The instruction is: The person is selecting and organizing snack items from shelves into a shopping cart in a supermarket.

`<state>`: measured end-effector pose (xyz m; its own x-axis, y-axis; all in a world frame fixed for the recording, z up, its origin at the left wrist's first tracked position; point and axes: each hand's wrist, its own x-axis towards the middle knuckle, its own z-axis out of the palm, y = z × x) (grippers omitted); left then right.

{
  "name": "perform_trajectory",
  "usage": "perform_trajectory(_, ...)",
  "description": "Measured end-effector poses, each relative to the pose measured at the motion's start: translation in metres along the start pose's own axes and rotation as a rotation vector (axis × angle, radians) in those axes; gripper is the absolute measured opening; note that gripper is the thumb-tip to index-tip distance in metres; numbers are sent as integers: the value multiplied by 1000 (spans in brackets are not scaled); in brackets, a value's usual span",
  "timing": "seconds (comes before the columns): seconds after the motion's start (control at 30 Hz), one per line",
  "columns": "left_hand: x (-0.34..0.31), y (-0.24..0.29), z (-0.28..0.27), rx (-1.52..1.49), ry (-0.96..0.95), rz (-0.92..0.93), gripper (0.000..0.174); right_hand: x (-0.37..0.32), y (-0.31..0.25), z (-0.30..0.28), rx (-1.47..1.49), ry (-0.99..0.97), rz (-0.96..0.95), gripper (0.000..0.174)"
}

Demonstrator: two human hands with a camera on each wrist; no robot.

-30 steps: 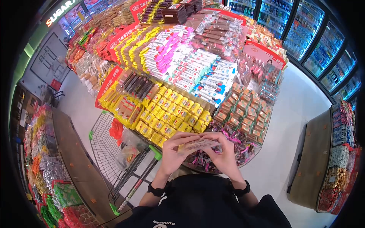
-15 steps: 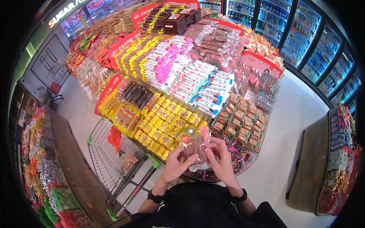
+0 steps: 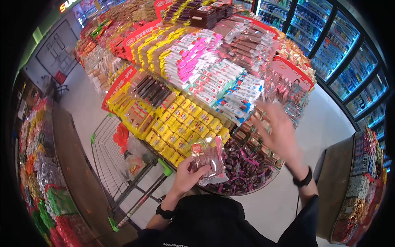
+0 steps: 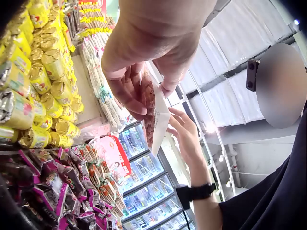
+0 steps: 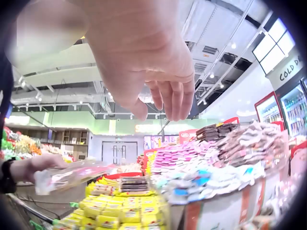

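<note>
My left hand [image 3: 187, 178] pinches a clear plastic snack packet [image 3: 210, 161] by its lower left side, thumb on the front. Reddish-brown strips show through the film, with a round label at the top left and a pink strip down the right edge. In the left wrist view the packet [image 4: 150, 112] is nearly edge-on, its back white. Apart from the packet, my right hand [image 3: 278, 131] is raised over the display's right side with its fingers extended, blurred and holding nothing. Beneath it lie brown-and-green snack packs [image 3: 245, 133], partly hidden, near blue-and-white packets [image 3: 242, 96].
Yellow wrapped snacks [image 3: 181, 127] and dark purple packets [image 3: 247, 168] fill the display in front of me. A shopping cart [image 3: 108, 154] with bags in it stands at the left. Shelves [image 3: 352, 191] flank the aisle at right, and drink fridges [image 3: 339, 45] line the back.
Both hands held the packet before, first tilted edge-on, then face up. My right hand has since let go and moved up and right, while the left keeps the packet.
</note>
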<state>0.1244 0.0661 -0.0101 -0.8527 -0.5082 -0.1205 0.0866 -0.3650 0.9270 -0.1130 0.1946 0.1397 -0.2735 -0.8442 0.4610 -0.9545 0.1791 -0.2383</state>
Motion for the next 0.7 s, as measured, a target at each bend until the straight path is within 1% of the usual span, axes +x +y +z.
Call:
perform_trajectory(0.07,-5,1,-5,-8,-4,-17,40,41,44,6,-132,50,-55,42)
perform_trajectory(0.13,-13,6,-7,3,30,17,40,87,99,24,-203,111,-43,46)
perform_trajectory(0.17,-16,3,-9,-39,56,43,40,113,131,31,-234,109,-63,48)
perform_trajectory(0.2,-17,1,-10,50,93,79,39,135,157,39,-261,108,-86,50)
perform_trajectory(0.27,-22,0,-12,91,160,59,39,173,176,46,-362,142,-156,50)
perform_trajectory(0.33,-26,-6,-20,244,175,119,41,211,223,59,-322,106,-174,50)
perform_trajectory(0.37,-27,-9,-23,325,178,145,41,223,233,63,-296,86,-202,51)
perform_trajectory(0.4,-30,-8,-23,315,209,134,42,231,243,66,-272,68,-225,51)
perform_trajectory(0.47,-31,-3,-22,300,256,120,43,249,278,77,-398,-44,-9,55)
perform_trajectory(0.53,-31,-4,-25,277,267,123,43,258,283,77,-480,-55,-3,53)
perform_trajectory(0.63,-29,-12,-30,283,279,133,45,269,301,67,-300,-143,70,56)
perform_trajectory(0.67,-26,-15,-31,263,284,175,45,278,333,67,-230,-182,55,55)
perform_trajectory(0.7,-25,-15,-31,253,284,168,44,281,343,65,-272,-211,53,55)
